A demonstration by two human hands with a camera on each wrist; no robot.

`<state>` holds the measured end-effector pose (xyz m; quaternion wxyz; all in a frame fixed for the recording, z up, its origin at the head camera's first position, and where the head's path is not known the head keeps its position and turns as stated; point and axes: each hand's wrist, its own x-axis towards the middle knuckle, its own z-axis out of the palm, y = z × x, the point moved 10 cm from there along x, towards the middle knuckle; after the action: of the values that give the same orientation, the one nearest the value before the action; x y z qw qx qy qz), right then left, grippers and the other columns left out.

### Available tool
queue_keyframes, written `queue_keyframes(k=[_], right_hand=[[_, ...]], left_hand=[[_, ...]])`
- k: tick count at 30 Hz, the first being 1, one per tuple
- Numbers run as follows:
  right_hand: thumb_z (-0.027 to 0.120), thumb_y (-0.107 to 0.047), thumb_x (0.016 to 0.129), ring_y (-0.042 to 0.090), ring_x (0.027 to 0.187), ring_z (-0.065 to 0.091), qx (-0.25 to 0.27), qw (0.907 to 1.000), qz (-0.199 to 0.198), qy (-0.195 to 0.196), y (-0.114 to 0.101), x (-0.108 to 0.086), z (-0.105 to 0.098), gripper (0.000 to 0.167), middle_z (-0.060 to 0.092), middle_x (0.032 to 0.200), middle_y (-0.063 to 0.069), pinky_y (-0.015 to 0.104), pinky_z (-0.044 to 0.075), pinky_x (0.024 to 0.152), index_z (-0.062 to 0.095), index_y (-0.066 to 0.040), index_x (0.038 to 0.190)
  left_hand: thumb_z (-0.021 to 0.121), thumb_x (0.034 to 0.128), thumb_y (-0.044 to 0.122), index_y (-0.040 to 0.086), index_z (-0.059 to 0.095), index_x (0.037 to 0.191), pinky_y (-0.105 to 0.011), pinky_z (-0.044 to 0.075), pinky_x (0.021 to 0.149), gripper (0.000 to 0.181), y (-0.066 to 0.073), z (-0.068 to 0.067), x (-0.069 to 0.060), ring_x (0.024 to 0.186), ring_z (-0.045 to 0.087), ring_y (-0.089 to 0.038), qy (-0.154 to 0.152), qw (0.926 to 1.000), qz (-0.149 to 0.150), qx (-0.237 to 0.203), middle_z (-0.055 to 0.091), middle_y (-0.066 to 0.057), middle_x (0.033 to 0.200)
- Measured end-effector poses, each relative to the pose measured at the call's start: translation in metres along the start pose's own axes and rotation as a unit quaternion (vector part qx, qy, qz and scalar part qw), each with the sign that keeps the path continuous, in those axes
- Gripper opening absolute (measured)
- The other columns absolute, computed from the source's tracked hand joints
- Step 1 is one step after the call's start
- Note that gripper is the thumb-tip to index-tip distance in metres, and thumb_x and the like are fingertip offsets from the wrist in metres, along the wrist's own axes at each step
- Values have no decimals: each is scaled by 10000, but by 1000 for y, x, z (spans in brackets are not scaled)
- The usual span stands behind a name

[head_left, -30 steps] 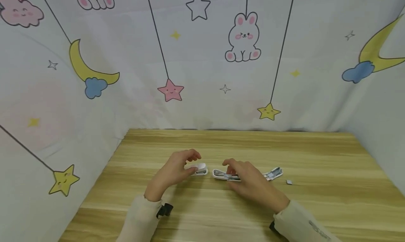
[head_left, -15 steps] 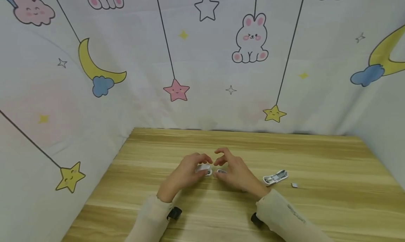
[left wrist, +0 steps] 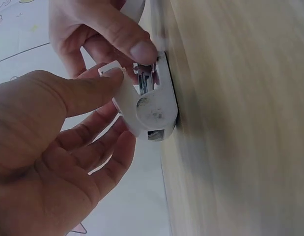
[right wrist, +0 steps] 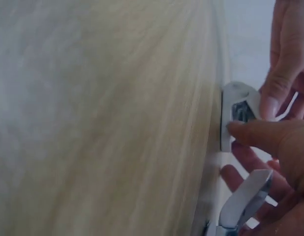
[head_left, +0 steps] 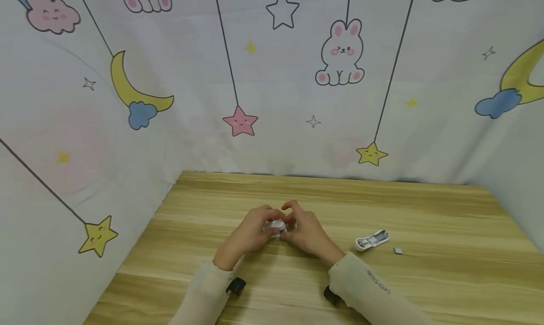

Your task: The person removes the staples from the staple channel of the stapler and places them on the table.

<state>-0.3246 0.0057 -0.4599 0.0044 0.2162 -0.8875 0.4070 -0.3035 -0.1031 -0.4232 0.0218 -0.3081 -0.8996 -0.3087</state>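
Note:
The left hand [head_left: 254, 230] pinches the raised top part of a small white stapler [left wrist: 159, 105] between thumb and fingers. The stapler's base [right wrist: 232, 101] rests on the table, its metal inside showing. From the other side the right hand [head_left: 312, 233] has its thumb and fingers around the stapler's inner end, where the two hands nearly meet. Another white-and-grey piece [right wrist: 244, 199] lies by the right palm and fingers in the right wrist view; whether it is held cannot be told. The head view hides most of it.
An opened white stapler [head_left: 372, 240] lies on the wooden table [head_left: 272, 287] to the right of the hands. A small grey block [head_left: 397, 251] lies just beyond it. Behind the table hangs a patterned white cloth [head_left: 191, 79].
The right hand has moved left, away from the middle piece's place, to meet the left hand at the stapler. The head view has shifted slightly. The left hand keeps its hold.

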Motion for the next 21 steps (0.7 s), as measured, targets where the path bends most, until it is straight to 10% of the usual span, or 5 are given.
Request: queue_keyframes(k=[21], right_hand=[[872, -79, 863, 132, 887, 718, 15, 9993, -369, -90, -2, 1, 1, 499, 834, 1024, -10, 265, 504, 767, 621, -95, 1294]], left_hand=[[762, 926, -8, 125, 673, 1177, -383, 587, 861, 297, -39, -37, -18, 967, 670, -220, -638, 9931, -881, -438, 711, -65, 1049]])
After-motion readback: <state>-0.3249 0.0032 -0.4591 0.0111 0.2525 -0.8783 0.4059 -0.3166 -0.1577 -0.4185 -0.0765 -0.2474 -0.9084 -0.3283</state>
